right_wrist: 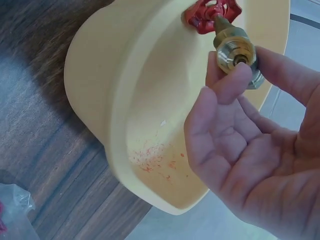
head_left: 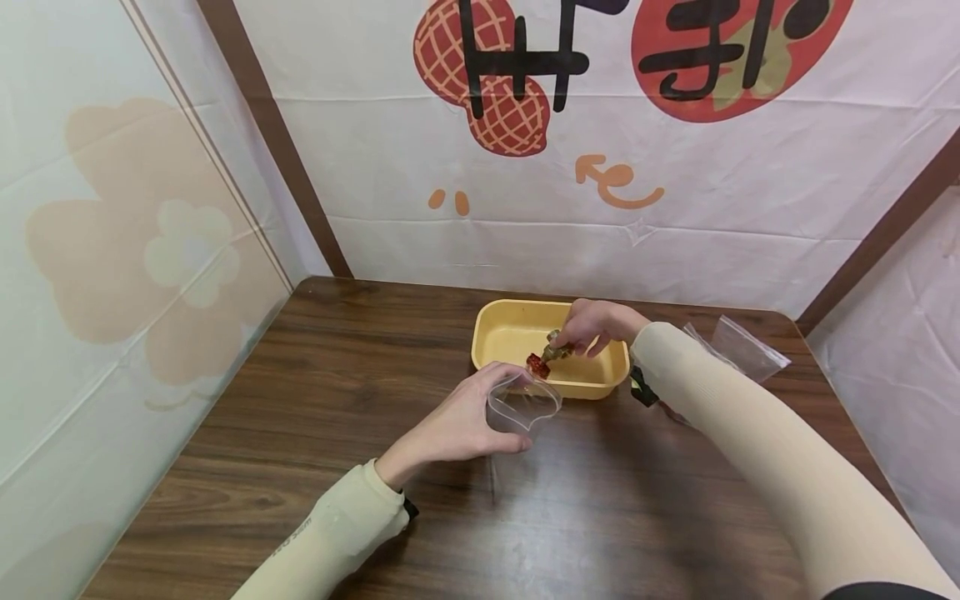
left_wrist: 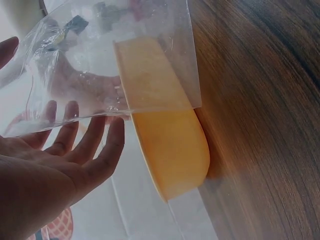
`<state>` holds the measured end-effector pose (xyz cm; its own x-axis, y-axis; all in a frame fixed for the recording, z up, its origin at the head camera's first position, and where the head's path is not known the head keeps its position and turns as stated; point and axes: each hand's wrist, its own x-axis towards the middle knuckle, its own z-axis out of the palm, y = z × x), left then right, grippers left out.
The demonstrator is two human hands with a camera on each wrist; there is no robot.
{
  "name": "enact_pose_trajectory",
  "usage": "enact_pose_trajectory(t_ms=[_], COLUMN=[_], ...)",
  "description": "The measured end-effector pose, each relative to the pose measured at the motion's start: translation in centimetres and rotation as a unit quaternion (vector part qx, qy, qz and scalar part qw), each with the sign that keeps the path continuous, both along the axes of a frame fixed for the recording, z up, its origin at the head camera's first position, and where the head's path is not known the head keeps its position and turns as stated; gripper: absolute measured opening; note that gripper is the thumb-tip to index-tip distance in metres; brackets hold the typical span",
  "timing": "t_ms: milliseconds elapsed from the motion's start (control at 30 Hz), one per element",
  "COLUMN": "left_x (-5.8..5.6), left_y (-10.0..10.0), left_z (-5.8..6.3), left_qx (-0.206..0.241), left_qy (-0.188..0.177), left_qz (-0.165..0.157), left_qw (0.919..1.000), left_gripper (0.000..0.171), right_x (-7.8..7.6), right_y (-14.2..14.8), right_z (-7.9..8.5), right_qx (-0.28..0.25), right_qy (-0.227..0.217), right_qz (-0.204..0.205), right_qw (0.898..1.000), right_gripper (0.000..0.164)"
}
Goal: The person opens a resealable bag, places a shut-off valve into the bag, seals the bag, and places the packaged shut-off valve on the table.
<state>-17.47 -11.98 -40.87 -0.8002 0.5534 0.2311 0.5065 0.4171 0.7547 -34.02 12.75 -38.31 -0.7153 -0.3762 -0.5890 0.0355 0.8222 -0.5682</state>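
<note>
In the head view my left hand (head_left: 463, 423) holds a clear zip bag (head_left: 525, 407) by its sides, fingers and thumb curved around it, its mouth spread open. My right hand (head_left: 596, 325) is over a yellow plastic tray (head_left: 495, 329). It pinches a brass valve (right_wrist: 234, 49) with a red handwheel (right_wrist: 202, 19). The handwheel points toward the bag's mouth and is outside it, near the tray's front rim. The left wrist view shows the bag (left_wrist: 160, 75) hanging in front of the tray (left_wrist: 172, 150), with the left hand's fingers behind the film.
Red flecks (right_wrist: 150, 157) lie on the tray's floor. Another clear bag (head_left: 742, 350) lies at the table's back right. A bag with something red inside (right_wrist: 12, 212) shows at the edge of the right wrist view. Printed cloth (head_left: 375, 150) hangs behind the wooden table (head_left: 360, 358).
</note>
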Motion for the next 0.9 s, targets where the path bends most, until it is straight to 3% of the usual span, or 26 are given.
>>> enact_pose_trajectory(t_ms=[433,900], left_x=[-1.2,-1.5], left_y=[0.2,0.3], left_z=[-0.9,-0.9], left_qx=[-0.02,-0.017], left_qy=[-0.019,-0.03], left_qz=[-0.001,0.005], left_qw=[0.9996,0.9994], left_gripper=[0.067,0.066], right_x=[0.4,1.4], right_y=[0.1,0.2], right_z=[0.0,0.4], right_qx=[-0.009,-0.051], right_qy=[0.037,0.096], right_qz=[-0.036,-0.046], right_qw=[0.999,0.993], right_gripper=[0.036,0.036])
